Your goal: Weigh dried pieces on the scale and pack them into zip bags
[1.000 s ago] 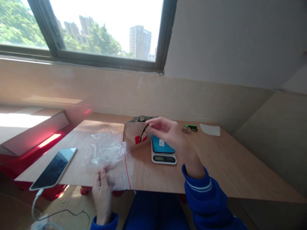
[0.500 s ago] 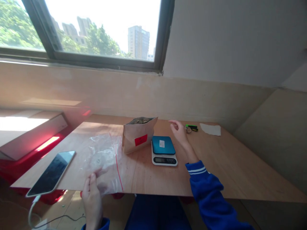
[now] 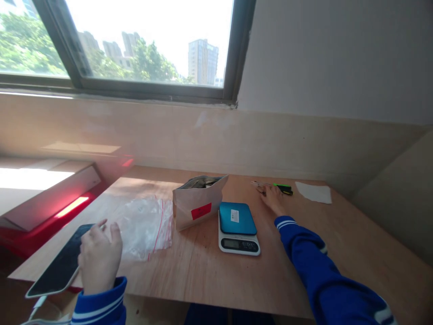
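Note:
My right hand (image 3: 273, 199) is at the back right of the table, fingers stretched over a small slim item (image 3: 257, 184) that I cannot identify. A green and black tool (image 3: 284, 188) lies right beside these fingers. My left hand (image 3: 100, 255) hovers by the right edge of a phone (image 3: 59, 266), fingers loosely bent and apart, holding nothing. Clear zip bags (image 3: 144, 228) with red seals lie to its right. Mid-table, an open brown paper pouch (image 3: 198, 205) with a red label stands upright. Next to it sits a white kitchen scale (image 3: 239, 248) with a blue top.
A white sheet of paper (image 3: 314, 192) lies at the back right of the wooden table (image 3: 189, 275). The phone overhangs the front left edge, with a white cable (image 3: 37, 307) plugged in. Another table (image 3: 43, 189) stands at the left, and a wall with a window is behind.
My left hand has let go of the zip bags and moved left to the phone. My right hand has reached down from beside the scale to the small items at the back. The view has shifted slightly.

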